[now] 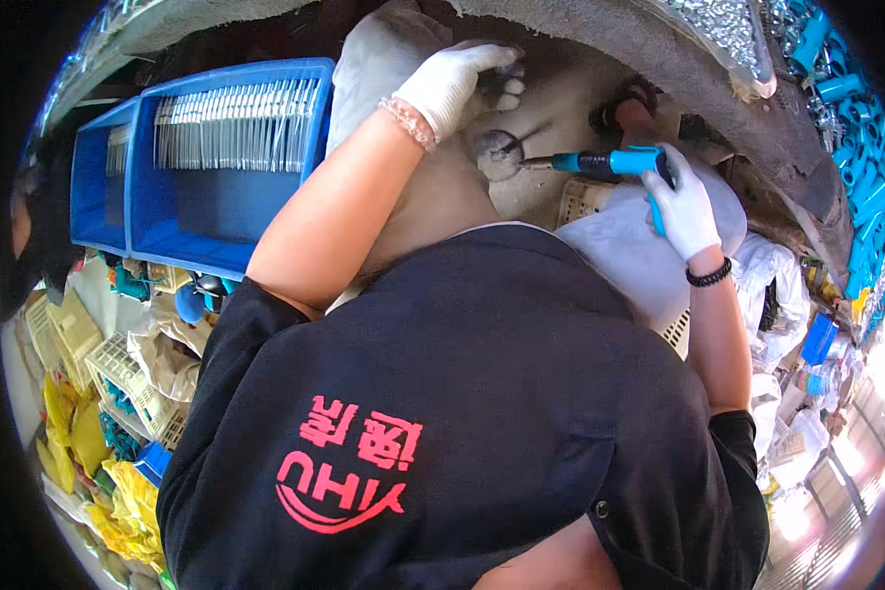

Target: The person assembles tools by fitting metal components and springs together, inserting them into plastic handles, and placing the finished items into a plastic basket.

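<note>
My right hand [686, 208], in a white glove, is wrapped round the grip of a teal and black pistol-shaped hand tool [600, 162]. The tool's narrow metal tip points left, close to a round, dark metallic piece [501, 154] with a thin stem; whether they touch I cannot tell. Above and left of that piece is my left hand [454, 87], also white-gloved, its fingers curled. Something dark shows between the fingers, too unclear to name.
A blue bin [231, 211] with a row of thin metal rods stands at the left. On the bench at the upper right lie teal handles [860, 167] and shiny small metal parts [713, 25]. Cream crates [133, 383] and yellow bags [88, 433] sit at lower left.
</note>
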A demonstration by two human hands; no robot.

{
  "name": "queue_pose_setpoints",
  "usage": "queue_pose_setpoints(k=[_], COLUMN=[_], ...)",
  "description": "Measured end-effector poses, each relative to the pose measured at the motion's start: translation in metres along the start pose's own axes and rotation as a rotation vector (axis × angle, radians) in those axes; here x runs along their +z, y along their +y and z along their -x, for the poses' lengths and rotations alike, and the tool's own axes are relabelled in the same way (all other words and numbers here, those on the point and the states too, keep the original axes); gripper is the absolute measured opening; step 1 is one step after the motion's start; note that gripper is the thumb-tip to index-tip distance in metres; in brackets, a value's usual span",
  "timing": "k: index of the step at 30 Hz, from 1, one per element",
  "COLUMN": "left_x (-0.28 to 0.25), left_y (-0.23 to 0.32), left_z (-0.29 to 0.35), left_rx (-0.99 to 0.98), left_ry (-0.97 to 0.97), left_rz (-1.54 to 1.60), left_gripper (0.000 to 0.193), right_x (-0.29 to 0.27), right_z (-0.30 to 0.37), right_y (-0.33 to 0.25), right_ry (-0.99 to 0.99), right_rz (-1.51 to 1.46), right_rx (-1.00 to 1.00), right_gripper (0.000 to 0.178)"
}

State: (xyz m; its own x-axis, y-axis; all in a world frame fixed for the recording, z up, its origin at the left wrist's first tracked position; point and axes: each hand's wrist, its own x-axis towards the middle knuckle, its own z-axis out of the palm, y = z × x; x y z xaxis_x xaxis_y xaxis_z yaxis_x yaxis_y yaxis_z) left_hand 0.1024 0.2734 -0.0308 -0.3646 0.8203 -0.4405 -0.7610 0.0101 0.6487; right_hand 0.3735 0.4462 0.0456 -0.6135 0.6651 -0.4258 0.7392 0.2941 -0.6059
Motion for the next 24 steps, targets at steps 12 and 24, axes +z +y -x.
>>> queue_pose_setpoints(k=[12, 24], left_x=[0.007, 0.004], left_y=[-0.006, 0.015], left_z=[0.011, 0.014], left_rx=[0.010, 0.624], left_ry=[0.013, -0.378], left_rz=[0.053, -1.074], left_gripper=[0.026, 0.049], right_x=[0.025, 0.030], right_z=[-0.037, -0.023], right_y=[0.015, -0.067], right_ry=[0.001, -0.232], right_rz=[0.187, 0.491], right_rx=[-0.098, -0.556], right_gripper=[0.053, 0.051])
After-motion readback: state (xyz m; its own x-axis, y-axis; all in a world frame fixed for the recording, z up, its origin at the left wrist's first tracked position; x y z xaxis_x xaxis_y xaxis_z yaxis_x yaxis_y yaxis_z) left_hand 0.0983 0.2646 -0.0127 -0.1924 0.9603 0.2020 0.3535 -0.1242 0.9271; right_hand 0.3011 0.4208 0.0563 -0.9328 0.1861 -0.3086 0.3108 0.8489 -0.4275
